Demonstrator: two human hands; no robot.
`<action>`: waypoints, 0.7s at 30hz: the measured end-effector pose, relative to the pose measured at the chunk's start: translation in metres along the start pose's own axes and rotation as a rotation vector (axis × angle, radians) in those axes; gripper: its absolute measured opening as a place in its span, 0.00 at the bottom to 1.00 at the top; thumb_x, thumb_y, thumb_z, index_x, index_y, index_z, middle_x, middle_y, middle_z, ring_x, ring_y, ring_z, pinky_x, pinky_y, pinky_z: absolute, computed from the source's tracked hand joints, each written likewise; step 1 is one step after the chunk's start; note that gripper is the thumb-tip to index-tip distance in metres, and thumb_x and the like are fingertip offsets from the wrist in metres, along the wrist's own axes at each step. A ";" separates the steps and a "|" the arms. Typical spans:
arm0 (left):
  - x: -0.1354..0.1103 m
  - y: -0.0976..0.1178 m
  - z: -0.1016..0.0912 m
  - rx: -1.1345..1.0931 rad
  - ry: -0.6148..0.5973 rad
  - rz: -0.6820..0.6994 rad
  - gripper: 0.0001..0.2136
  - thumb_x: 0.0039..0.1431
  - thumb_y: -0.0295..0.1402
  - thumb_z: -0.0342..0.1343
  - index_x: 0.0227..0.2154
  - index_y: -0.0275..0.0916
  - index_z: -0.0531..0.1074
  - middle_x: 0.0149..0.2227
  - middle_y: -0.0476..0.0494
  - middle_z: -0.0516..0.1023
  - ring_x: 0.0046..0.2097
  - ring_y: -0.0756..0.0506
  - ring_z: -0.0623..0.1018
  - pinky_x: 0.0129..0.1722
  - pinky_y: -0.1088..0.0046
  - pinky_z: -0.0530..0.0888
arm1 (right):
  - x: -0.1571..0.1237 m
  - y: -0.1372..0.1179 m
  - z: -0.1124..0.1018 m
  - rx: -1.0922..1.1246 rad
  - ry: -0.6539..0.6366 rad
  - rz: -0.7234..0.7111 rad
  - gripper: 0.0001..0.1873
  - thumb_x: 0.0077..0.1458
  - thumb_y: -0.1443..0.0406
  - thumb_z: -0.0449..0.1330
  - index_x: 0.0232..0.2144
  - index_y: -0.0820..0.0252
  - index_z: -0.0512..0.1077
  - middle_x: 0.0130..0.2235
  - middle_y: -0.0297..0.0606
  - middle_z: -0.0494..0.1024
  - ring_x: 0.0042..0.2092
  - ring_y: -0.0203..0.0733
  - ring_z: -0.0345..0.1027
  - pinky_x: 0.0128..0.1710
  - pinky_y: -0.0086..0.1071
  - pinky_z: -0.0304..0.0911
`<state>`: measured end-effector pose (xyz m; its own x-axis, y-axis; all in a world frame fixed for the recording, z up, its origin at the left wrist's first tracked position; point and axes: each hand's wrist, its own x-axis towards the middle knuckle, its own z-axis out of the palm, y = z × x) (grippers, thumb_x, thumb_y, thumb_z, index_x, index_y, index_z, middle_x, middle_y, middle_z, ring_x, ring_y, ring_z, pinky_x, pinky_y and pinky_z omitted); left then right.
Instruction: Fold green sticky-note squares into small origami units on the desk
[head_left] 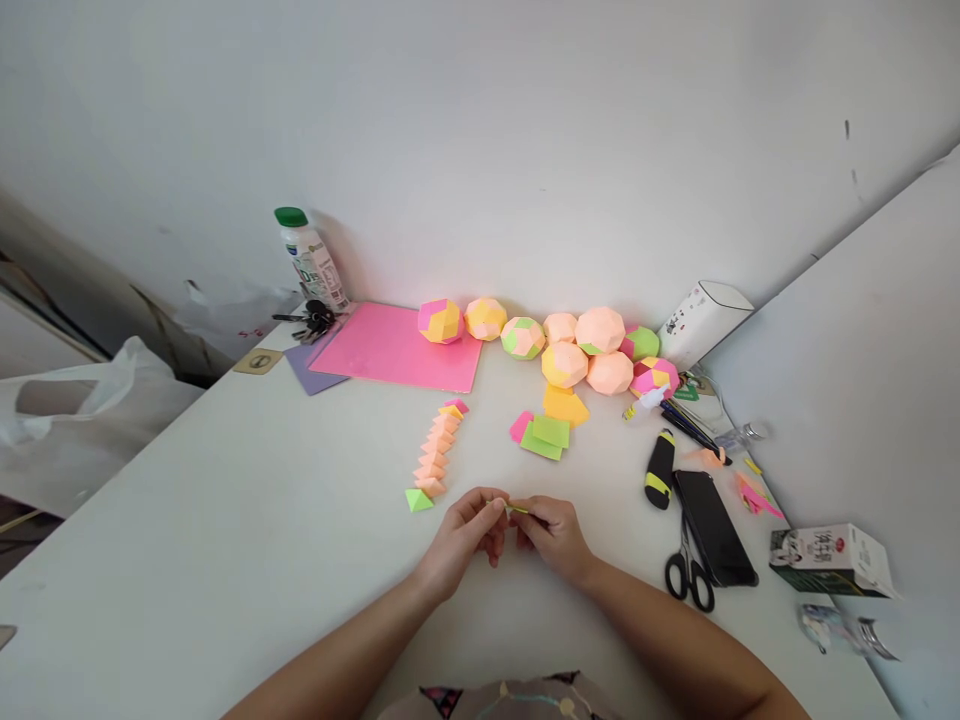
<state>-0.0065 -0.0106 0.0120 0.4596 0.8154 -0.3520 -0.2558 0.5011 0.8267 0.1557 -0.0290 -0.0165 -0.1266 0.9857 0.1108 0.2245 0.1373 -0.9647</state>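
Close together near the front of the white table, my left hand (pixel 474 525) and my right hand (pixel 553 535) pinch a small folded piece of yellow-green paper (pixel 517 509) between them. Fingers hide most of it. Just beyond lie green paper squares (pixel 547 436), a pink paper piece (pixel 521 427) and orange paper (pixel 566 404). To the left runs a row of folded paper units (pixel 435 450), mostly peach, with a green folded unit (pixel 418 499) at its near end.
Several paper balls (pixel 565 364) line the wall, one on a pink sheet (pixel 390 345). A bottle (pixel 311 255) stands back left. On the right lie scissors (pixel 690 575), a phone (pixel 716 528), a utility knife (pixel 660 468) and a milk carton (pixel 829 560).
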 end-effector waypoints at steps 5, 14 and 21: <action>0.000 0.000 0.000 0.003 -0.008 -0.006 0.15 0.51 0.44 0.56 0.35 0.37 0.68 0.25 0.50 0.68 0.21 0.52 0.68 0.20 0.75 0.67 | 0.001 -0.006 0.000 -0.012 -0.006 -0.010 0.11 0.57 0.62 0.55 0.35 0.56 0.77 0.24 0.34 0.73 0.19 0.33 0.65 0.20 0.28 0.64; 0.001 -0.003 -0.003 -0.036 -0.043 0.018 0.13 0.53 0.41 0.55 0.36 0.36 0.68 0.26 0.50 0.69 0.22 0.53 0.69 0.21 0.75 0.67 | 0.001 -0.007 -0.001 -0.018 -0.019 -0.028 0.12 0.57 0.63 0.54 0.37 0.55 0.77 0.24 0.34 0.73 0.19 0.33 0.64 0.21 0.28 0.64; 0.001 -0.002 -0.002 -0.020 -0.041 0.009 0.14 0.52 0.41 0.57 0.36 0.36 0.68 0.26 0.49 0.71 0.22 0.53 0.69 0.22 0.75 0.67 | 0.001 -0.006 -0.001 0.001 -0.018 -0.043 0.12 0.57 0.64 0.54 0.37 0.56 0.77 0.25 0.35 0.74 0.20 0.32 0.65 0.21 0.26 0.64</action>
<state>-0.0074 -0.0104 0.0089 0.4918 0.8075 -0.3257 -0.2767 0.4996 0.8209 0.1550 -0.0291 -0.0108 -0.1535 0.9770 0.1482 0.2178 0.1798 -0.9593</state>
